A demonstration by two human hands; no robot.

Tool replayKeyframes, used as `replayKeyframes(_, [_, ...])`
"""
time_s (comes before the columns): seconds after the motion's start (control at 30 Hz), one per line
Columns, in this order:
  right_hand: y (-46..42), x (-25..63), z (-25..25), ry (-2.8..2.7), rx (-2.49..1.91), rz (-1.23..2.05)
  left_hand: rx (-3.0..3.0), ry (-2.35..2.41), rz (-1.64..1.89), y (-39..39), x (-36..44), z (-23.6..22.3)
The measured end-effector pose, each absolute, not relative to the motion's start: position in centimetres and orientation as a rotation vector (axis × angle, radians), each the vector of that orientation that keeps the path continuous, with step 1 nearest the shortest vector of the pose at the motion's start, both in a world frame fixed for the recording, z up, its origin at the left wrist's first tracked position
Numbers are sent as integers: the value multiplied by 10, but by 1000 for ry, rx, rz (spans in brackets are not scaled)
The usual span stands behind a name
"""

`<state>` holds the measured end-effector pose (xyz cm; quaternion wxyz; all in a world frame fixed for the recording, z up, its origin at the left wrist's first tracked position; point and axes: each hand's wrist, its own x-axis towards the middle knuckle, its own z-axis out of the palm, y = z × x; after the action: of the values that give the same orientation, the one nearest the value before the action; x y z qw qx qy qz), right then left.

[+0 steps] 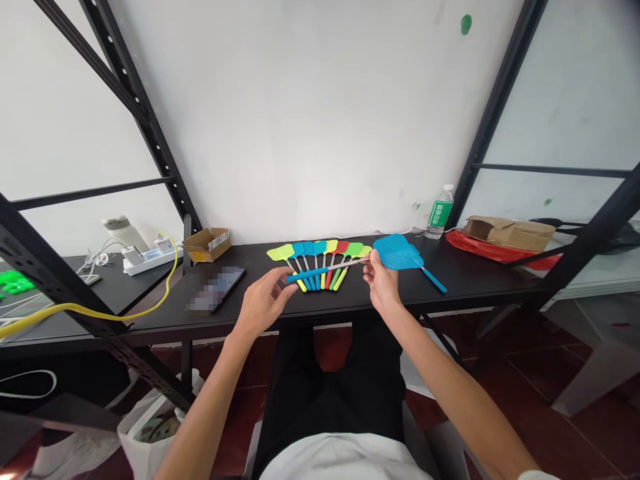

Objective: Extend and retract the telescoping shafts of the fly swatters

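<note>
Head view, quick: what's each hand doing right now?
Left hand: closed, holding the blue fly swatter's handle.
Right hand: closed, holding the same swatter's shaft.

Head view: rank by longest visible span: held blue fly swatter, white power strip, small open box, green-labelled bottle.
1. Held blue fly swatter: clearly longest, though nearest the camera
2. White power strip
3. Small open box and green-labelled bottle: shorter, too alike to rank

Holds left hand (265, 297) out at eleven o'clock and right hand (384, 283) at one, both curled in a pinch grip; slants bare left forearm (215, 383) in from seven, right forearm (450, 377) from five.
</note>
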<state>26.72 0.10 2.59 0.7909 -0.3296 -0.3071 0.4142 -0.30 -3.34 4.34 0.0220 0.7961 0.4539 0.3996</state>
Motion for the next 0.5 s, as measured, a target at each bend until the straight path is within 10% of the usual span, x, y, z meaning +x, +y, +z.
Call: replayKeyframes(0.5, [0, 265, 26, -678, -725, 889, 2493, 1470, 1275, -36, 0, 43])
